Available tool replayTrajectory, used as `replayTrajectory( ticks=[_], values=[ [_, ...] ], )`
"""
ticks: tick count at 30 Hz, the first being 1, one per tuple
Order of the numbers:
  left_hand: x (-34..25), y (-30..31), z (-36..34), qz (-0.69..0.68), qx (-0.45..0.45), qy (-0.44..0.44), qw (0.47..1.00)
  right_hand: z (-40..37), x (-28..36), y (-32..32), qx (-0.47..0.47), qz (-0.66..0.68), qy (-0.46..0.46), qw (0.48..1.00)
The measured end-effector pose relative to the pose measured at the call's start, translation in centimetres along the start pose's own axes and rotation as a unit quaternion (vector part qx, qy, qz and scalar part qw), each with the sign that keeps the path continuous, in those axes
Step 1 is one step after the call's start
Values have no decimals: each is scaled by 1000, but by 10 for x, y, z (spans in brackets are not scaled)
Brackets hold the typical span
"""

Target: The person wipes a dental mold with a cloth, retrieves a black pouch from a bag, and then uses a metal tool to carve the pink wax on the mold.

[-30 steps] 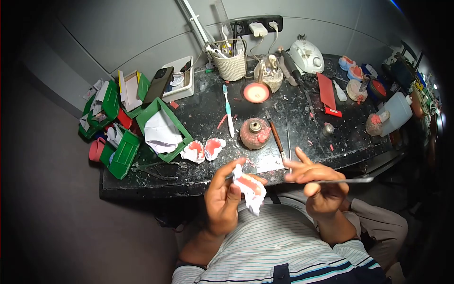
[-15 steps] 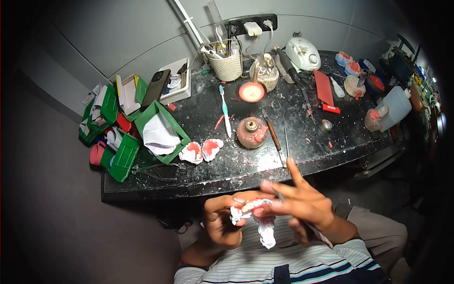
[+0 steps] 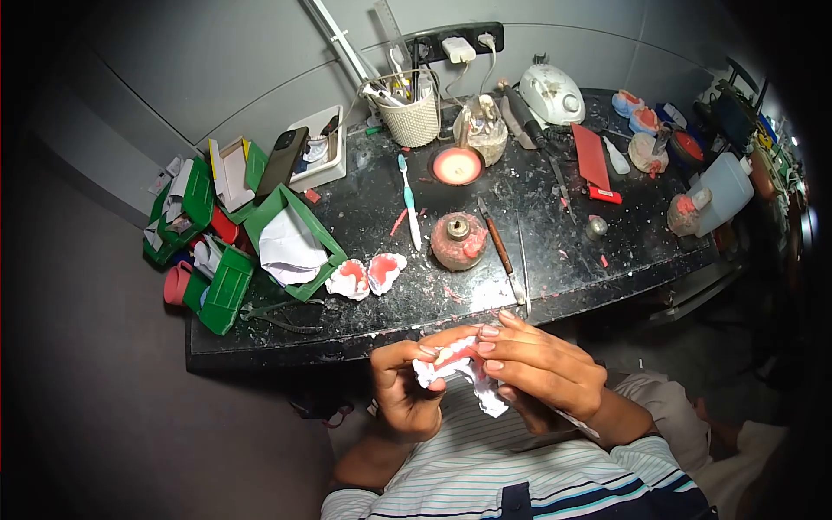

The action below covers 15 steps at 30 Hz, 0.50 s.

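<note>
A wax denture on a white plaster model (image 3: 459, 360), with pink wax and a row of pale teeth, is held above my lap in front of the bench edge. My left hand (image 3: 407, 386) pinches its left end, index finger along the top and thumb below. Across its right side lie the fingers of my right hand (image 3: 550, 368), closed against the teeth and wax. The right thumb is mostly hidden behind the palm. On the bench beyond are a wax knife (image 3: 498, 243) with a wooden handle and a thin metal tool (image 3: 523, 260).
A wax-stained spirit burner (image 3: 459, 243) stands mid-bench, with a dish of pink wax (image 3: 457, 165) behind it. Left are a toothbrush (image 3: 410, 204), two plaster pieces with red wax (image 3: 367, 276) and a green box (image 3: 295, 234). Pink wax sheets (image 3: 591, 158) lie to the right.
My right hand has come in from a raised, blurred pose, its fingers settling onto the denture. The model has risen slightly and tilted. A thin tool seen among the right fingers no longer shows.
</note>
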<state>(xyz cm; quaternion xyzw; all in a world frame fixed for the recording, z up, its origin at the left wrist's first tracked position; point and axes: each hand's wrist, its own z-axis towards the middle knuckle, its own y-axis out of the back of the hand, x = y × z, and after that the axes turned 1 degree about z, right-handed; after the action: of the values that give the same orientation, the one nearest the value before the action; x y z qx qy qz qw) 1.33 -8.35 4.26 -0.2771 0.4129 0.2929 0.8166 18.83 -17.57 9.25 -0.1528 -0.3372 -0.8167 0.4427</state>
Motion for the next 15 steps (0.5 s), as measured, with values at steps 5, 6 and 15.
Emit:
replayTrajectory(
  ticks=[5, 6, 15],
  values=[
    [0, 1, 0, -8, 4, -3, 1000, 1, 1, 1, 20, 20, -7, 1000],
    [0, 1, 1, -4, 10, -6, 1000, 0, 0, 1, 17, 32, -5, 999],
    [1, 7, 18, 251, 160, -167, 940, -9, 1, -1, -68, 286, -341, 893]
  ],
)
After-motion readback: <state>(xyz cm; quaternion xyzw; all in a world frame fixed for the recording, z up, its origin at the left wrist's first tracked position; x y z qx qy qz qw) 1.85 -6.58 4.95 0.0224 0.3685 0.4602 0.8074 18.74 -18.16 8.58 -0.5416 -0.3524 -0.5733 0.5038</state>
